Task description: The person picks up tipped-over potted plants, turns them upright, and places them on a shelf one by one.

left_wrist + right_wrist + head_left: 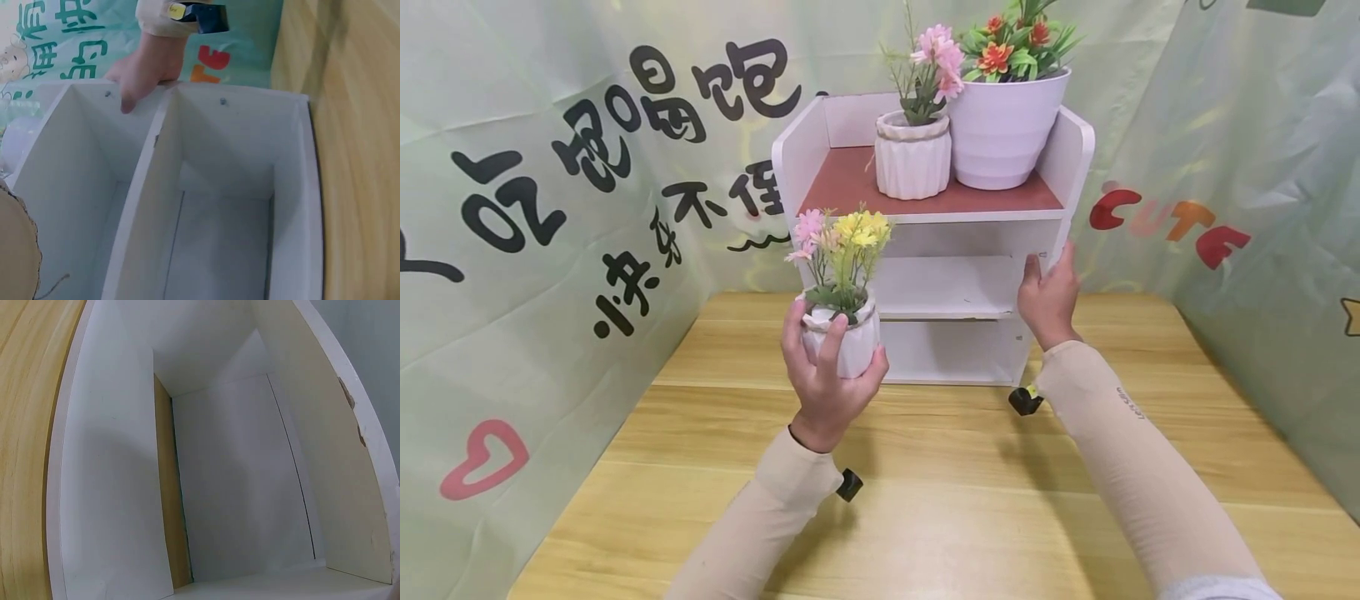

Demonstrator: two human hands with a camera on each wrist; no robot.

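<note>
My left hand grips a small white fluted flowerpot with pink and yellow artificial flowers, raised in front of the shelf's left side. With the thumb inside and the fingers around the outside, my right hand holds the right side panel of a small white shelf. On its reddish-brown top stand another small white pot with pink flowers and a larger pale pot with red-orange flowers. The left wrist view shows the right hand on the panel's edge, and part of a beige round thing.
The shelf stands on a wood-grain table. Its middle board has chipped spots along the front edge. Printed cloth hangs behind and at both sides. Black wrist cameras sit under both beige sleeves.
</note>
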